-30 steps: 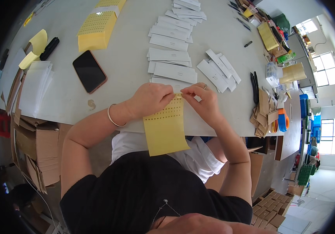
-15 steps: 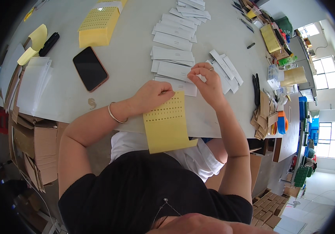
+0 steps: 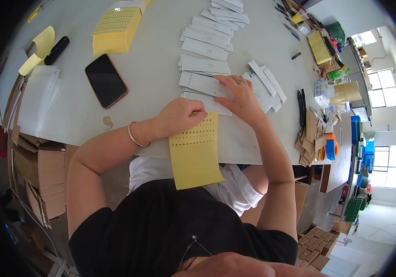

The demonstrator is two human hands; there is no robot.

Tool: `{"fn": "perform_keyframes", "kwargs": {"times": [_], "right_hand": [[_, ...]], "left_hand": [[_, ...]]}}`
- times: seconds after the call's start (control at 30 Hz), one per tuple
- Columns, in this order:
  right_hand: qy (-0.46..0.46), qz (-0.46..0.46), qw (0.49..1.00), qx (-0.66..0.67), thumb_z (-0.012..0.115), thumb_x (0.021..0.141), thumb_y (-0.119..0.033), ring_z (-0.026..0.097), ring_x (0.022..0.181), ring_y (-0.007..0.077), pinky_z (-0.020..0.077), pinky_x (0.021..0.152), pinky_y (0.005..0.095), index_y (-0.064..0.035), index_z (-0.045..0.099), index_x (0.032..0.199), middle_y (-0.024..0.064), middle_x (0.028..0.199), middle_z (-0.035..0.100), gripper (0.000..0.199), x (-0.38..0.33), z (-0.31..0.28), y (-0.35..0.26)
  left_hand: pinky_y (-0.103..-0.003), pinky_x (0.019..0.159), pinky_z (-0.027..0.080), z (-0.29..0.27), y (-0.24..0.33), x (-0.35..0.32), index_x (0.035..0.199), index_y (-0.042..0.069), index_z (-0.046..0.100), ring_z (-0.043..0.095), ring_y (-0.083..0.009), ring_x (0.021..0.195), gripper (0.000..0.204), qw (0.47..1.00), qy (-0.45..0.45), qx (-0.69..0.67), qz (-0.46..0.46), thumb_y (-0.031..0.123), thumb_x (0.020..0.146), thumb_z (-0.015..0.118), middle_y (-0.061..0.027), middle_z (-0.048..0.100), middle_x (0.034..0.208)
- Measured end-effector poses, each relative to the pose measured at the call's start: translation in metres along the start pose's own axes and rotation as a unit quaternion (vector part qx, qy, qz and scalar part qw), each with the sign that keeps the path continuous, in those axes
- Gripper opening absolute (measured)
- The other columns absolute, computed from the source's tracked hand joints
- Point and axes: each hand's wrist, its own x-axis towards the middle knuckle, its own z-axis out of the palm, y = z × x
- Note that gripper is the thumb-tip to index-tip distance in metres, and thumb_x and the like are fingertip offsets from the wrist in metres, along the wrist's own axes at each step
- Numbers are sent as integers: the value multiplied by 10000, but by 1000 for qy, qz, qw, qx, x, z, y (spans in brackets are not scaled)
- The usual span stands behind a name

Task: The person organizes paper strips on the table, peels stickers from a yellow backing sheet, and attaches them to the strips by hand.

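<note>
My left hand (image 3: 179, 116) is closed on the top edge of a yellow sheet (image 3: 195, 164) printed with rows of small dark marks. The sheet hangs over the table's near edge in front of my lap. To the right of it, my right hand (image 3: 240, 98) has its fingers apart, with the fingertips at the flat white paper pieces (image 3: 202, 84) in the long overlapping row. Whether the fingertips touch the paper I cannot tell. A smaller pile of white paper pieces (image 3: 267, 81) lies just right of that hand.
A phone (image 3: 106, 81) lies left of my left hand, and a banded stack of yellow sheets (image 3: 115, 32) behind it. White papers (image 3: 41, 99) stand at the left edge. Black scissors (image 3: 303, 108), cardboard scraps (image 3: 309, 141) and tape rolls (image 3: 331, 147) sit at the right.
My right hand has shifted left toward the row of white paper, its pinched fingers now spread. The yellow sheet hangs slightly lower, and the strip at its lower right corner no longer sticks out.
</note>
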Motion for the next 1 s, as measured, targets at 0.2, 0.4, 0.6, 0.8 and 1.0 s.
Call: {"fn": "perform_keyframes", "kwargs": {"times": [0.2, 0.4, 0.6, 0.8, 1.0], "right_hand": [[71, 153, 985, 38, 757, 698, -125, 580, 929, 202, 473, 838, 330, -67, 604, 1118, 80, 992, 620, 451, -20, -20, 43], [124, 157, 979, 30, 767, 717, -132, 569, 982, 230, 387, 912, 383, -122, 670, 1048, 61, 1020, 635, 345, -38, -20, 33], [60, -78, 994, 37, 766, 706, -91, 546, 873, 192, 368, 891, 362, -127, 695, 856, -14, 899, 614, 170, -28, -2, -27], [75, -139, 987, 1, 752, 706, -104, 545, 868, 194, 360, 872, 380, -132, 661, 809, -19, 857, 611, 140, -26, 0, -30], [69, -19, 994, 86, 671, 798, -56, 553, 913, 221, 383, 874, 360, -65, 647, 823, 48, 919, 614, 36, 7, -6, -15]], "left_hand": [[-354, 588, 459, 0, -1, 0, 804, -3, 634, 580, -282, 593, 229, 999, 3, -26, -24, 217, 835, 576, -137, 599, 661], [-272, 520, 408, 5, -4, 1, 837, -23, 633, 473, -80, 540, 216, 999, 14, -34, -5, 186, 876, 595, -49, 567, 603], [-341, 576, 464, 2, 2, 2, 836, -19, 645, 590, -259, 575, 251, 999, 2, -32, -35, 223, 841, 576, -139, 618, 660], [-322, 573, 459, 2, -5, 2, 836, -26, 642, 559, -195, 555, 254, 997, 8, -69, -30, 220, 845, 581, -119, 602, 635], [-254, 527, 405, 2, -3, 2, 836, -29, 631, 470, -61, 559, 217, 993, 4, -95, -66, 180, 875, 585, -28, 542, 597]]}}
